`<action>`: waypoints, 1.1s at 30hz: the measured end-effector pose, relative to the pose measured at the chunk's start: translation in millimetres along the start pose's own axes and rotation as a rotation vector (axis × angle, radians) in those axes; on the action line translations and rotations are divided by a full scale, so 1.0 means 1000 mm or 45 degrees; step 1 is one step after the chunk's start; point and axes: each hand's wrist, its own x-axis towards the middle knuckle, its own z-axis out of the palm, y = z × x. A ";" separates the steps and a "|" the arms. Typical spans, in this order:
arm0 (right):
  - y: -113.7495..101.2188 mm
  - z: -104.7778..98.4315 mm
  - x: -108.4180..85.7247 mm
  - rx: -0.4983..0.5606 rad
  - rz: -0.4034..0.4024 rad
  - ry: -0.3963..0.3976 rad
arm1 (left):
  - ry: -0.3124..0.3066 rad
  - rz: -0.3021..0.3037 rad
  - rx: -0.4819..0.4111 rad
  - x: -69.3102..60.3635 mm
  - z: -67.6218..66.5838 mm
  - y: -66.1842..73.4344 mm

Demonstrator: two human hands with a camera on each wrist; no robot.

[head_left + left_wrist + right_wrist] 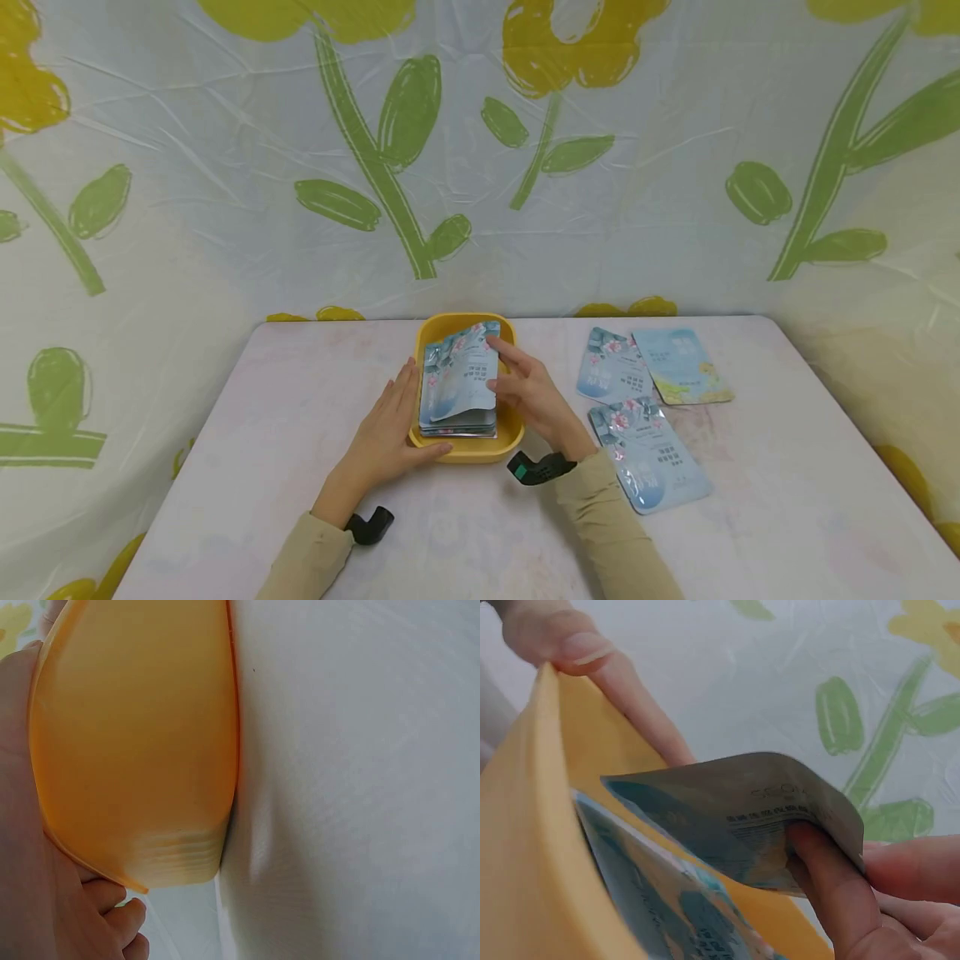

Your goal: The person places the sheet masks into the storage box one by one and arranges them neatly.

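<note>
A yellow bin [468, 451] on the table holds a stack of blue floral sachets [457, 431]. My right hand [536, 400] pinches the top sachet [468, 375] by its right side; in the right wrist view that sachet [742, 817] is bent and raised off the sachets below [660, 877]. My left hand [386, 433] lies along the bin's left side with fingers nearly straight and thumb at the front rim. The left wrist view shows this hand [37, 825] against the bin's wall [135, 750].
Right of the bin lie two floral sachets [611, 367] [652, 458] and a blue one with yellow flowers [684, 367], partly overlapping. A floral cloth [600, 233] hangs behind the table [300, 367].
</note>
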 end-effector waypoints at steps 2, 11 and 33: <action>0.001 0.003 0.000 -0.050 0.006 0.010 | -0.002 0.003 0.002 0.000 0.001 0.000; 0.004 0.013 0.000 -0.297 0.006 0.096 | 0.009 0.019 0.019 -0.001 0.002 -0.001; 0.007 0.036 0.002 -0.982 -0.067 0.317 | 0.040 0.047 0.030 0.000 0.001 0.000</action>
